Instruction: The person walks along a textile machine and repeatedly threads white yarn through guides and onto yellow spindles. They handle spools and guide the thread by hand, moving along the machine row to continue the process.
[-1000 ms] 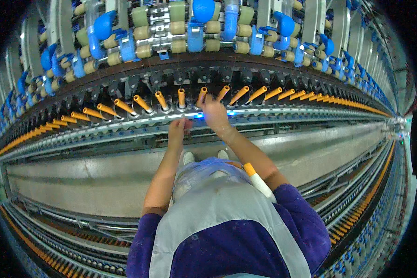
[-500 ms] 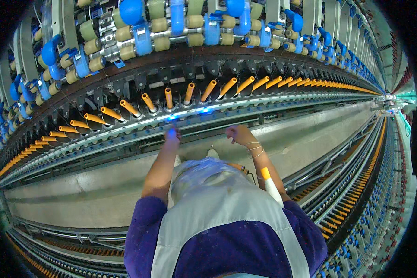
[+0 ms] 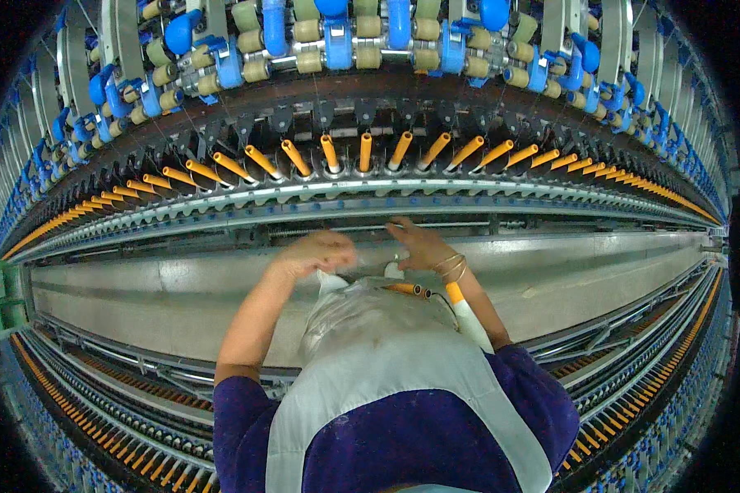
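My left hand is in front of the apron, in the air over the aisle, fingers bent downward and smeared by motion. Whether it holds anything cannot be made out. To its right, my right hand has thumb and fingers apart, with nothing visible between them; bands circle its wrist. Both are on the near side of the spinning frame's front rail. Behind that rail stands a row of orange tubes. A bobbin of white yarn with an orange end lies along my right forearm. Orange tubes poke out at the grey apron.
Above the tubes run rollers with blue holders. A pale floor stretches left and right between two machines. Behind me is another row of orange tubes. A green box-like part stands at the far left.
My left hand has drawn back from the rail toward the apron. My right hand has spread its fingers. The view has turned, and the blue light spots on the rail and left hand are gone.
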Available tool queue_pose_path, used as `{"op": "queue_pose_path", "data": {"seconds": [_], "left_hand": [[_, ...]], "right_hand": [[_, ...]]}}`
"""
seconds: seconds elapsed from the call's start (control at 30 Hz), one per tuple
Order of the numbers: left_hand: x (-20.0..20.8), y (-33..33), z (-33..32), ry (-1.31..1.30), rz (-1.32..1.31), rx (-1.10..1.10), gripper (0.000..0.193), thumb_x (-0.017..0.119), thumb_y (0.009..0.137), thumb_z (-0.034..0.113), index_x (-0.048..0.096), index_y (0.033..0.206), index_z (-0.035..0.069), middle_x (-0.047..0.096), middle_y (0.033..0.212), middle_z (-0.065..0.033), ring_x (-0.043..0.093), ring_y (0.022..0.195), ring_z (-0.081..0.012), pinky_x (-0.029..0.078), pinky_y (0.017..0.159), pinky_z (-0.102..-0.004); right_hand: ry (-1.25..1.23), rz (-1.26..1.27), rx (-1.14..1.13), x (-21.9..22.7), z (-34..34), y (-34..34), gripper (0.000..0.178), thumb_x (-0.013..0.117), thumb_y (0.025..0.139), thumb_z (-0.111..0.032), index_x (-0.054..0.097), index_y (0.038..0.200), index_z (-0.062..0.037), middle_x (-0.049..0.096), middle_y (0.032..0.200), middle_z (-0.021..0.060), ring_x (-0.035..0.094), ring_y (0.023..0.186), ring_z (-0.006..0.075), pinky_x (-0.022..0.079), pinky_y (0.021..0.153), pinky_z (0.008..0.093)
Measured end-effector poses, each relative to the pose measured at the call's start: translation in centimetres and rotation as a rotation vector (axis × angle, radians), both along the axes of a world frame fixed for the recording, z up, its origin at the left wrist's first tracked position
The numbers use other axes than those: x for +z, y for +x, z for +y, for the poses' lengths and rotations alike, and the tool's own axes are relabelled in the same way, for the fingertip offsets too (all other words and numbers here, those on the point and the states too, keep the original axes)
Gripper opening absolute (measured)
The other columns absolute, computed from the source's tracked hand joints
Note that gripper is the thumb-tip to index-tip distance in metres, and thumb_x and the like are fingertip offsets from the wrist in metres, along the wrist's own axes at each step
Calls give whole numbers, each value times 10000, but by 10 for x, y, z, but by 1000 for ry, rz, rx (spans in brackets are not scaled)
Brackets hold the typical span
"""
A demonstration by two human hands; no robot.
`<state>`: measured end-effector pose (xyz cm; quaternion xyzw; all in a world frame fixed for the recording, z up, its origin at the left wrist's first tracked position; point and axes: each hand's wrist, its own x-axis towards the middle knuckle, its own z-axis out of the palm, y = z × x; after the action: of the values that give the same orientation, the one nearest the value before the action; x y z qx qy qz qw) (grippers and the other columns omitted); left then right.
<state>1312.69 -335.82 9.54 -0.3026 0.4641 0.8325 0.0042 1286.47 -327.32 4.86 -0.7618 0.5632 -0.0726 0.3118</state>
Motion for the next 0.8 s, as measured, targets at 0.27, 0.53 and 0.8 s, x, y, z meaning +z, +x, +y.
{"op": "queue_pose_path", "data": {"seconds": [0.27, 0.53, 0.8], "left_hand": [[-135, -28, -1, 6, -140, 628, 281, 602, 913, 333, 588, 805, 74, 375, 571, 73, 309, 492, -49, 256, 465, -210], [-284, -101, -45, 275, -396, 1209, 305, 664, 865, 355, 624, 778, 65, 574, 603, -22, 399, 431, -96, 280, 374, -271], [-218, -37, -35, -165, -350, 590, 256, 654, 876, 310, 712, 952, 72, 674, 838, -24, 538, 751, -112, 413, 695, -250]], "right_hand": [[86, -604, -527, 33, -24, 4, 487, 712, 775, -312, 606, 1187, -76, 663, 879, 143, 614, 716, 287, 514, 686, 329], [-67, 232, -282, -63, -39, -30, 226, 751, 682, -277, 678, 661, -64, 626, 713, 156, 626, 716, 335, 505, 686, 442], [-600, -179, -492, -65, -55, -20, 87, 713, 729, -121, 668, 731, -47, 609, 715, 116, 580, 647, 310, 478, 633, 395]]}}
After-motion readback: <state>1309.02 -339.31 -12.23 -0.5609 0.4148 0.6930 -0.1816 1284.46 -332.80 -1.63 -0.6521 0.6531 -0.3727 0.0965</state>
